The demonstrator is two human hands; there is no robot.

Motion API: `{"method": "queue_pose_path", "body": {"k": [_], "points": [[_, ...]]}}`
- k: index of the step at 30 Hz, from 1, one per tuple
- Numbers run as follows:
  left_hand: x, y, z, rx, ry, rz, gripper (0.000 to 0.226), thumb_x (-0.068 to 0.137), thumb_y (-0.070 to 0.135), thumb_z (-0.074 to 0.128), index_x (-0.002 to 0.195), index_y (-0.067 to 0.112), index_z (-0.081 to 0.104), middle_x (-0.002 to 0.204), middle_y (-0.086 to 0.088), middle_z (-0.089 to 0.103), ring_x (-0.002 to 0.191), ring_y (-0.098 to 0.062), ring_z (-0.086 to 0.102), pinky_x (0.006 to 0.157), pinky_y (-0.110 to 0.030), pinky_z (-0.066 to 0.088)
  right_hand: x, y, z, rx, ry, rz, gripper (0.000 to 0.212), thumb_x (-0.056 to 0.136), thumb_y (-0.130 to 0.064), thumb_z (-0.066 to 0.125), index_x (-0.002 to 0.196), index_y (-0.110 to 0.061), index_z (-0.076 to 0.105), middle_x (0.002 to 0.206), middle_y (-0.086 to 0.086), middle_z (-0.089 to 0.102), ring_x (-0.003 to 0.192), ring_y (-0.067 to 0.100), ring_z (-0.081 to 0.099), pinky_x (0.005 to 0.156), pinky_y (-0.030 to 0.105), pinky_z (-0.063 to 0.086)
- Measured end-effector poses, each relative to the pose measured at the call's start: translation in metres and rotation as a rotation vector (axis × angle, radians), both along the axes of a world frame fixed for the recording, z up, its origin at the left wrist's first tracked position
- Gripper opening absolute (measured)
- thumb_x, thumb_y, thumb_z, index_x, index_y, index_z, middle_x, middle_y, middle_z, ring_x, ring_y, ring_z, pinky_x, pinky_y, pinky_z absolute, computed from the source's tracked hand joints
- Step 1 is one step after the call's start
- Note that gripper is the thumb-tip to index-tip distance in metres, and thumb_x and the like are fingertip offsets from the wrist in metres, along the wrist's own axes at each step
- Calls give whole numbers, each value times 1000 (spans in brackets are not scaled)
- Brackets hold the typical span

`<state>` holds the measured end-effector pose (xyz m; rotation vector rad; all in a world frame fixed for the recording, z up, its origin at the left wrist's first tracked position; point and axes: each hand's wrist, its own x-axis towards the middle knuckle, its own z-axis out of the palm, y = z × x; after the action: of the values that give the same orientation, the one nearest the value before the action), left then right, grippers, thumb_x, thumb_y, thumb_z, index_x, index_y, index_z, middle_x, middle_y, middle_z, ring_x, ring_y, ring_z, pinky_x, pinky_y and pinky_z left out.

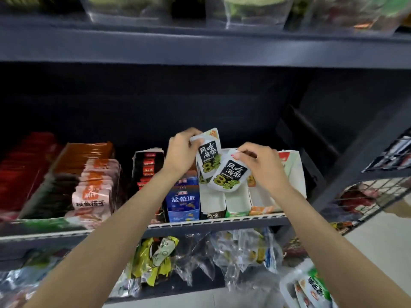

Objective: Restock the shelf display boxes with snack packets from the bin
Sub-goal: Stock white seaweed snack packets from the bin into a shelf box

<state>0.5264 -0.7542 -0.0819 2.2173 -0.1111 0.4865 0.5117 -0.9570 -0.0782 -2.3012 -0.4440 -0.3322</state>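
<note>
Both our forearms run up from the bottom edge toward the middle shelf (pixel 218 223), so they're closest to us. Up top, our left hand (pixel 181 152) pinches one white snack packet (pixel 208 152) by its upper corner, holding it upright above the display boxes. Our right hand (pixel 262 165) grips a second packet (pixel 229 172) at its top edge, tilted and overlapping the lower part of the first one. So two packets in hand, one each, both white with a black label and a big green 8, hands close together but not touching.

Right under them we see the white display boxes (pixel 235 201), roughly three side by side at the shelf front, and another packet of the same kind pokes out of the leftmost one. Just left is a blue box (pixel 183 203), then a dark box of red-and-black packets (pixel 148 165). Further left, a clear tray (pixel 95 187) holds a row of pink packets, with orange and red packs beyond, too blurry to count.

Below the shelf hang clear bags and a yellow packet (pixel 155 258). Bottom right corner shows the bin (pixel 289 287) with green-and-white packets inside. A wire rack (pixel 378 192) sits off to the right.
</note>
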Motion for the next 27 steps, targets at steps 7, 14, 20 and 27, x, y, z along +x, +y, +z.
{"method": "queue_pose_path", "body": {"k": [7,14,20,27], "points": [[47,4,-21,119,126,-53,12,94,11,51,100,10,62,84,-11,66,67,-18,57,61,-29,44,13,5,-9,-3,42,-31,10,89,-24,61,82,-18,66,75,-6,67,72,5,61,60,36,49],[66,16,-21,254,237,-65,14,95,18,53,104,17,63,99,-6,66,83,-20,60,70,-31,47,20,4,-15,-23,46,-36,11,90,-23,60,83,-17,66,78,-8,67,77,7,62,60,31,49],[71,2,-45,540,183,-134,18,93,19,53,106,19,65,112,-4,55,113,-23,44,91,-34,36,27,7,-15,-9,56,-25,11,89,-21,61,82,-16,68,77,-8,68,76,6,62,63,31,50],[72,10,-55,466,175,-70,39,83,22,67,119,21,50,124,-3,47,118,-23,41,95,-35,34,38,14,-13,20,69,2,10,88,-20,62,82,-16,69,76,-12,67,75,3,61,65,21,46]]}}
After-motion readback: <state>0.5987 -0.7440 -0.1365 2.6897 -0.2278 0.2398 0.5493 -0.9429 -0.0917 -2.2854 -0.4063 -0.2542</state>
